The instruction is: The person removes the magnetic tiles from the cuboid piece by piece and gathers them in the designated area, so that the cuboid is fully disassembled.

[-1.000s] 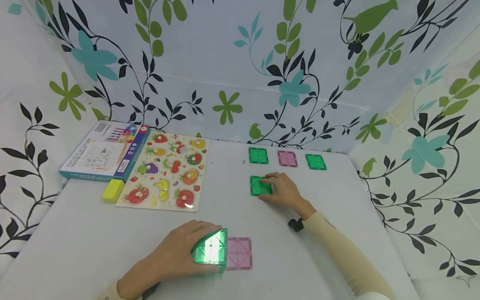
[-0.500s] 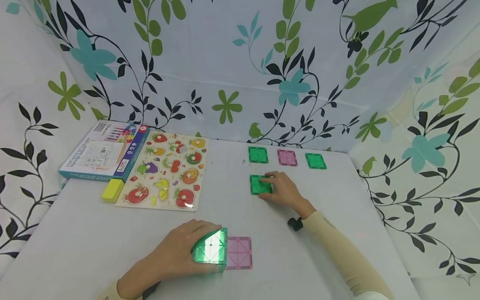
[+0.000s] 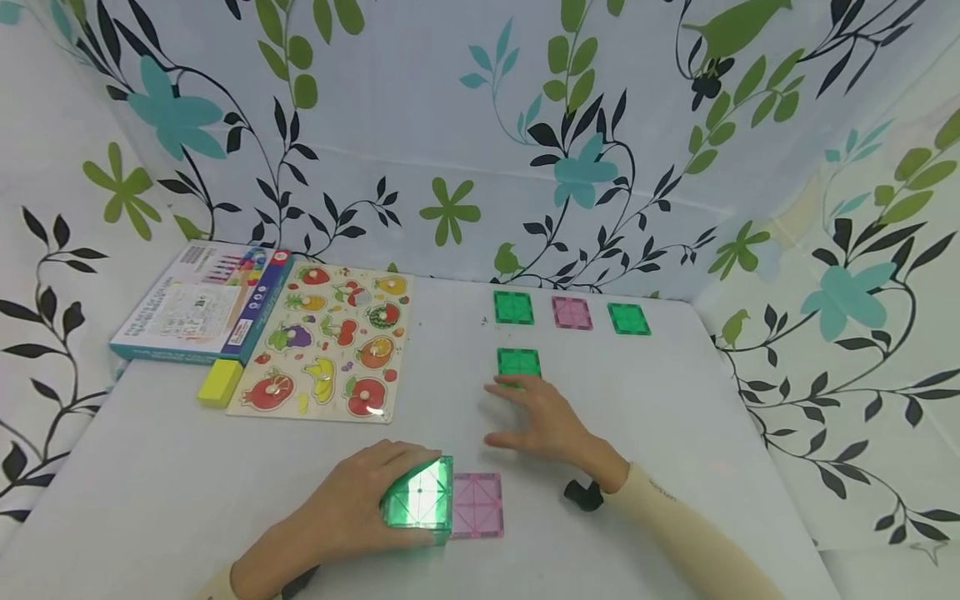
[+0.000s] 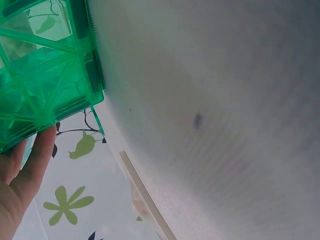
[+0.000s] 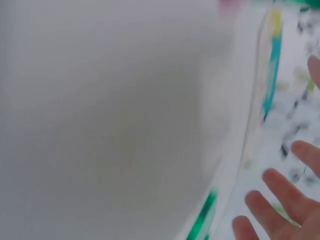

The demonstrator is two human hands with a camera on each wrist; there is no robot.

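My left hand (image 3: pixel 341 504) grips a see-through green block of magnetic tiles (image 3: pixel 420 500) near the front of the table. In the left wrist view, fingers (image 4: pixel 35 165) lie against the green tiles (image 4: pixel 50 75), which join at an angle. A pink magnetic tile (image 3: pixel 477 505) lies flat, right beside the block. Holding nothing, my right hand (image 3: pixel 551 429) is spread just in front of a flat green magnetic tile (image 3: pixel 518 361); its fingers cover that tile's near edge, and whether they touch it I cannot tell. Spread fingers (image 5: pixel 285 195) also show in the right wrist view.
Along the back lie a green tile (image 3: pixel 513 307), a pink tile (image 3: pixel 572 313) and another green tile (image 3: pixel 628 318). On the left are a fruit puzzle board (image 3: pixel 352 354), a boxed set (image 3: pixel 198 300) and a yellow block (image 3: pixel 220 383). Patterned cloth hangs behind the table.
My right hand has let go of the middle green tile and drawn back toward the front, its fingers spreading. The left hand keeps its hold on the green block. The head view has shifted slightly.
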